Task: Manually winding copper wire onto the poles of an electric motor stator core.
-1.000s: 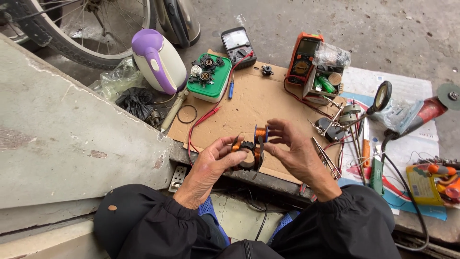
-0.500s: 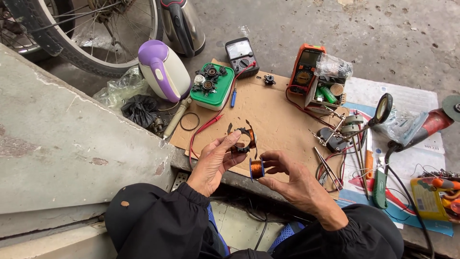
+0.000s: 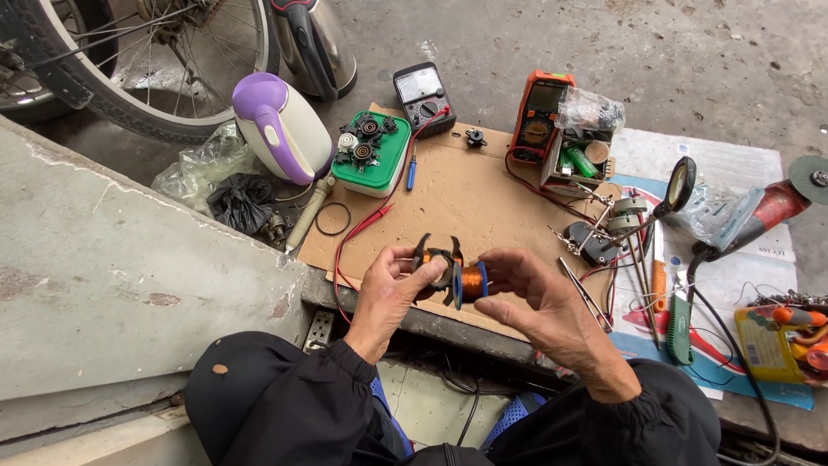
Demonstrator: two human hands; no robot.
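- Two coils are held above the cardboard: an orange-wound one in a dark frame is pinched by the left hand, and a copper coil on a blue bobbin is pinched by the right hand.
- Both hands are closed on their parts and brought together, so that the two pieces touch at the middle.
- Judged from this, the work is midway: whether the bobbin is seated in the frame cannot be told, and no tool is in hand.
- Nearby, red leads trail across the cardboard.
- Farther out, a green box, a purple kettle, two meters and a grinder are laid about.
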